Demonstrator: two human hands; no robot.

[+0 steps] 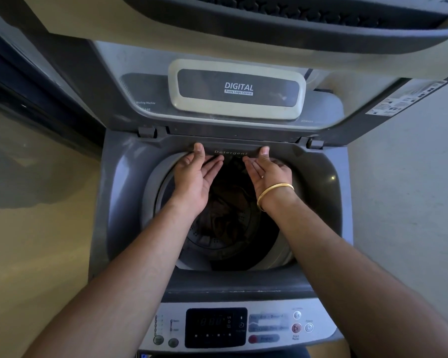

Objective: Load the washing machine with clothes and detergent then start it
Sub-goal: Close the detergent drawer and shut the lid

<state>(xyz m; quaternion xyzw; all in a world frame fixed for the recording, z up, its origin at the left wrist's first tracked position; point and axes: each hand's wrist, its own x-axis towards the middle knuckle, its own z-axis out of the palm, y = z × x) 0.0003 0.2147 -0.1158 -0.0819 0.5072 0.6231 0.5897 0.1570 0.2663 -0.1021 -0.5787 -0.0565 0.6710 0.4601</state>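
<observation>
I am reaching both hands across the open tub (163,177) to the drawer (230,150) marked "Detergent", which is lying at twelve o'clock from me, on the far rim just below the lid hinge. Its long axis is running nine to three, across my reach. My left hand (195,177) is meeting its nine o'clock end and my right hand (269,174) its three o'clock end; both are about equally near. Each hand is palm up and holding nothing, thumb resting on the drawer's front, fingers curling under its lower edge; how firmly they are gripping I cannot tell. A pull toward six o'clock is, I judge, what comes next.

The drawer is showing as dark, smooth, matte plastic, a flat straight bar. The tub is round, with a perforated metal wall, and dark crumpled clothes (228,210) are lying in it. The lid (237,90) is standing raised, glossy, with a rounded pale frame. The panel (243,326) is sitting at six o'clock, nearest me.
</observation>
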